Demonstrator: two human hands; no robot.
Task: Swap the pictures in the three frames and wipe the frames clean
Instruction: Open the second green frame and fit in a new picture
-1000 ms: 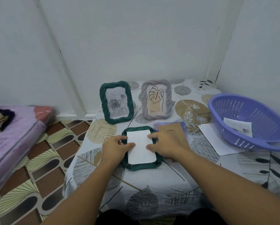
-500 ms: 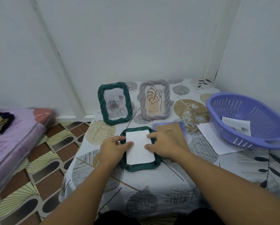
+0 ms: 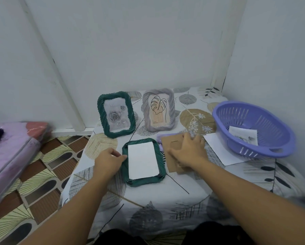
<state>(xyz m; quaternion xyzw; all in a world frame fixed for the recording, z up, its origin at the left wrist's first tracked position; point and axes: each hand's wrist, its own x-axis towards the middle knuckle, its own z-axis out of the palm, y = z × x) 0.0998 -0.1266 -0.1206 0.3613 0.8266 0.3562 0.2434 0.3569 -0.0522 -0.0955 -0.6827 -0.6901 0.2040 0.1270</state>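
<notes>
A green frame (image 3: 126, 172) lies face down on the table with a white picture sheet (image 3: 142, 160) set in its back. My left hand (image 3: 108, 160) rests against the frame's left edge, thumb and fingers on the rim. My right hand (image 3: 188, 151) lies flat on a brown cardboard backing (image 3: 171, 144) just right of the frame. Behind, a second green frame (image 3: 116, 114) with a rose picture and a grey frame (image 3: 158, 110) with a leaf drawing stand upright.
A purple basket (image 3: 250, 128) at the right holds a printed sheet (image 3: 243, 136). A white paper (image 3: 219, 147) lies beside it. A purple cloth (image 3: 159, 137) peeks out under the backing. The table (image 3: 166, 195) has a leaf-patterned cover. A mattress (image 3: 10, 149) lies on the floor at left.
My right hand left the white sheet and moved right onto the cardboard backing. My left hand slid from the sheet to the frame's left edge.
</notes>
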